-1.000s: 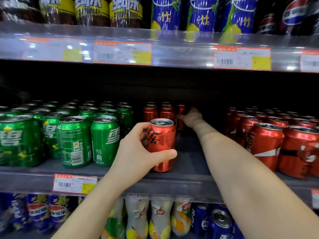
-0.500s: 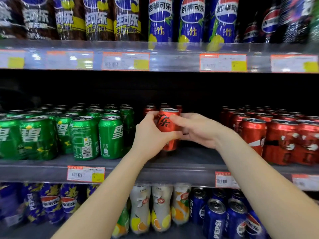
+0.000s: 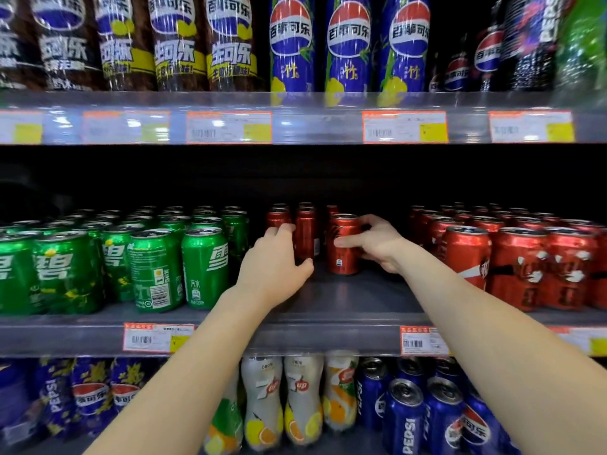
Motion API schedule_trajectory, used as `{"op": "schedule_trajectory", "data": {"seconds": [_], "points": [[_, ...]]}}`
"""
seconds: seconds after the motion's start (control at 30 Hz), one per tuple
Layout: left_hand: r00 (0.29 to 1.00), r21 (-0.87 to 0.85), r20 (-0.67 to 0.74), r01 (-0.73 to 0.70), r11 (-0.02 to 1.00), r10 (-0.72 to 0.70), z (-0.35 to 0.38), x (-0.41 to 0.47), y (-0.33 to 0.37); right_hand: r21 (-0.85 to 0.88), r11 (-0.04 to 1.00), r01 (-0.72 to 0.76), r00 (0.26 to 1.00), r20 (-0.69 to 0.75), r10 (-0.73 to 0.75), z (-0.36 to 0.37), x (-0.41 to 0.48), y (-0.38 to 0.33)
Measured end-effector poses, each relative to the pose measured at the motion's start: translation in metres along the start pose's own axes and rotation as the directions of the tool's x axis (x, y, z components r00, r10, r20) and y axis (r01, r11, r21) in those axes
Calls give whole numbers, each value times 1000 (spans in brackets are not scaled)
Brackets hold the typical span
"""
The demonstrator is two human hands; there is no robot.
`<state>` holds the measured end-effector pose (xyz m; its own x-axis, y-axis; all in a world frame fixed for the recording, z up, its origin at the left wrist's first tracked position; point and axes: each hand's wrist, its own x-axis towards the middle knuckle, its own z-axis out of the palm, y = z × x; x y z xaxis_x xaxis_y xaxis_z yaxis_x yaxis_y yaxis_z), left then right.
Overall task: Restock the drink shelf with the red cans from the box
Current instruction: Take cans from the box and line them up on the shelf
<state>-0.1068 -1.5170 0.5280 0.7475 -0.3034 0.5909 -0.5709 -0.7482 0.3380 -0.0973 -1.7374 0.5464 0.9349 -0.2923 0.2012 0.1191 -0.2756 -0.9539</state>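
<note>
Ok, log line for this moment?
phase: placing | right hand: grips red can, upright on middle shelf | left hand: touches rear red cans

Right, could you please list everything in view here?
held red can: one, red, middle shelf.
rear red cans: several, red, behind it.
right red cans: many, red, middle shelf right.
green cans: many, green, middle shelf left.
blue bottles: three, blue, top shelf.
dark bottles: several, dark, top shelf left.
7up bottles: several, pale, bottom shelf.
blue cans: several, blue, bottom right.
price tags: several, orange-white, shelf edges.
left hand: empty, beside rear red cans.
right hand: grips held red can.
</note>
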Motion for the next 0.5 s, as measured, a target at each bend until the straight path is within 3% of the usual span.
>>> {"op": "schedule_trajectory", "data": {"seconds": [0.5], "points": [[990,-132,-99,-114,985,101,0,-7,-4,-227,974,10,994,-101,-34,13,52,12]]}}
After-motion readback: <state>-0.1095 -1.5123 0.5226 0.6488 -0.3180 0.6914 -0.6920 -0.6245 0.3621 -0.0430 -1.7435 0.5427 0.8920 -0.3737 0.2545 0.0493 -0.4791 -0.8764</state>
